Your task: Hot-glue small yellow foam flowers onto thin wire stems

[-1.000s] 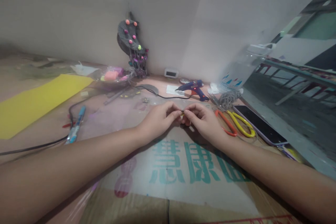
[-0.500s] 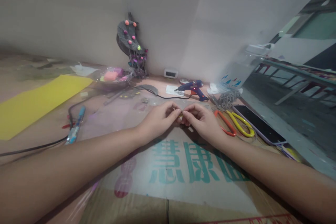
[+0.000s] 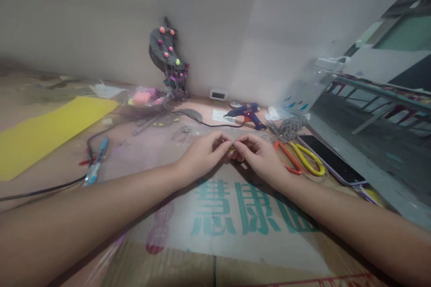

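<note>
My left hand (image 3: 204,154) and my right hand (image 3: 259,154) meet fingertip to fingertip over a flattened cardboard sheet (image 3: 235,224) with green printed characters. Both pinch a tiny yellowish piece (image 3: 231,148) between thumbs and forefingers; it is too small to name. The heels of both hands rest low over the cardboard. Orange and yellow scissors (image 3: 299,159) lie just right of my right hand.
A blue glue gun (image 3: 247,114) with a cord lies behind my hands. A phone (image 3: 332,159) and a coil of twine (image 3: 291,126) are at the right. A yellow sheet (image 3: 43,132) and blue pen (image 3: 96,163) lie left. A grey pom-pom ornament (image 3: 166,54) leans in the corner.
Both hands stay pinched together at the same spot, with only slight finger shifts. Nothing else has moved.
</note>
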The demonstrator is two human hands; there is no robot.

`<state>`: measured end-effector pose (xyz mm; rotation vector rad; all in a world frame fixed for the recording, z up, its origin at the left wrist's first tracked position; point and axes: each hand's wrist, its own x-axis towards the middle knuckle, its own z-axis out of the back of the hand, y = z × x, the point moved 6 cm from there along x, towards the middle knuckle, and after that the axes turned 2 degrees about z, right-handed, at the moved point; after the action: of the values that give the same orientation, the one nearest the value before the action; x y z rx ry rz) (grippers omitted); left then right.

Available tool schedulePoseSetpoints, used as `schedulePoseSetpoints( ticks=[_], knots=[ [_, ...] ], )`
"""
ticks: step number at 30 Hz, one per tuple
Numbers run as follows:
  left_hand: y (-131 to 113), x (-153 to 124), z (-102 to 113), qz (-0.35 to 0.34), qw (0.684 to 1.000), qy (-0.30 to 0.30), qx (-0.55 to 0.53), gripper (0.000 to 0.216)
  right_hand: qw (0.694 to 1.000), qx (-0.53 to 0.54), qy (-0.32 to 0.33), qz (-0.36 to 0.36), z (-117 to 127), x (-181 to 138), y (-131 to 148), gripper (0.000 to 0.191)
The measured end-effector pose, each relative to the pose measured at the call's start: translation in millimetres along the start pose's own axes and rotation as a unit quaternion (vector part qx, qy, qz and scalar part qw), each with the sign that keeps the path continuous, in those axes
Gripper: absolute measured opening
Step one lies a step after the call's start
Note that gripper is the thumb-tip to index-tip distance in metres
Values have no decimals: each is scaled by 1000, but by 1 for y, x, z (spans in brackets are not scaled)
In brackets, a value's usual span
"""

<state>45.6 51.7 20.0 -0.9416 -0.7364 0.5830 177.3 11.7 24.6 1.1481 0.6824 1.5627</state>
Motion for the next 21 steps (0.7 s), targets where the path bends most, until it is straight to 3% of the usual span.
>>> schedulePoseSetpoints(
  ticks=[6, 14, 21],
  knots=[
    [2, 1, 0, 13, 999, 4, -41, 23, 999, -27, -12, 16, 2, 0, 0, 20],
    [2, 0, 0, 10, 1000, -3, -14, 12, 996, -75, -18, 36, 5, 0, 6, 22],
    [6, 1, -1, 28, 999, -9, -19, 11, 993, -24, -109, 36, 22, 3, -2, 18]
  ],
)
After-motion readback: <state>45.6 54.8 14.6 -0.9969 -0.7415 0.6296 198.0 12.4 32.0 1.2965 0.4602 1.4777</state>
